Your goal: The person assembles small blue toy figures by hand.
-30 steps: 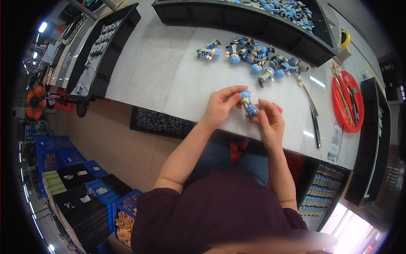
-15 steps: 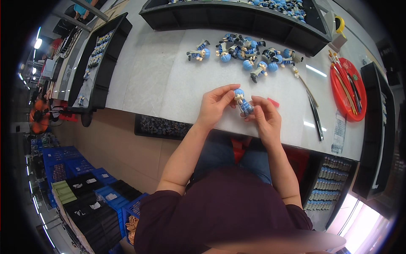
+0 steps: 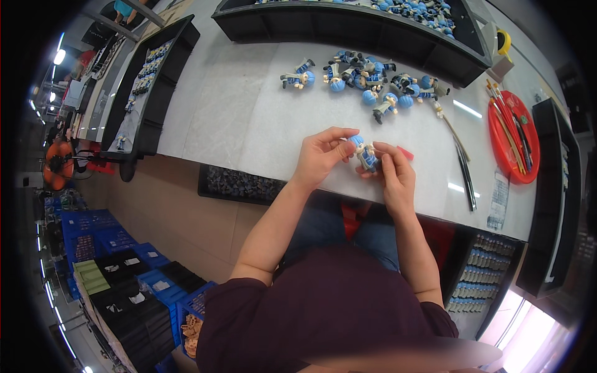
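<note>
A small figurine (image 3: 368,160) with blue hair and a blue-and-white outfit is held between both hands just above the near part of the table (image 3: 236,130). My left hand (image 3: 318,158) pinches it at the head with thumb and fingertips. On the other side, my right hand (image 3: 397,174) grips the body and lower end, partly covering it. Farther back lies a loose pile of similar figurines (image 3: 371,81), some on their sides. One figurine (image 3: 387,107) rests at the near side of that pile.
A long black bin (image 3: 348,28) full of figurines stands along the back. To the right are a red plate (image 3: 502,146) with paintbrushes, a black pen-like tool (image 3: 465,177) and yellow tape (image 3: 504,42). Another black tray (image 3: 163,87) sits at left. A small red piece (image 3: 405,153) lies beside my right hand.
The figurine has turned and tilted between my fingers and shifted slightly right. Both hands keep hold of it. The whole view has shifted a little.
</note>
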Available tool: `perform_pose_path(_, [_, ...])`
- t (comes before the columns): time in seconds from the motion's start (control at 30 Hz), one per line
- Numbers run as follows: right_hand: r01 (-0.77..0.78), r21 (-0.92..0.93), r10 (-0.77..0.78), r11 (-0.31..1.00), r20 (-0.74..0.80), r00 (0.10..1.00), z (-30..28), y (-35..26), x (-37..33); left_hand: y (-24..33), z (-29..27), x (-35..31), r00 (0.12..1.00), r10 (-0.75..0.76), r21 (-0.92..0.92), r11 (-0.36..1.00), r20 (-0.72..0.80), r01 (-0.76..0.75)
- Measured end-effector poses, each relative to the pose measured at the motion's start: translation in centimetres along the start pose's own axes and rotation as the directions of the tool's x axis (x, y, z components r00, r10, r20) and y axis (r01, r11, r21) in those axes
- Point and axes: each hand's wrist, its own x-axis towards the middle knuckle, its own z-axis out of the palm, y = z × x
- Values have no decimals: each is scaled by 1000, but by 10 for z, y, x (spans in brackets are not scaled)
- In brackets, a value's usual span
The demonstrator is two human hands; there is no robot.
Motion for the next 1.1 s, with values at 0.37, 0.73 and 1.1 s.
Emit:
perform_pose_path(0.37, [25,-6,-25,1000,-18,1000,0,0,0,1,1,-1,1000,19,0,1000,14,-19])
perform_pose_path(0.73, [23,-1,-23,1000,-21,1000,2,0,0,4,1,-3,996,38,-34,999,75,-35])
perform_pose_path(1.1, [190,8,-190,982,-48,981,-1,2,-3,3,3,-2,996,-23,17,1000,92,21])
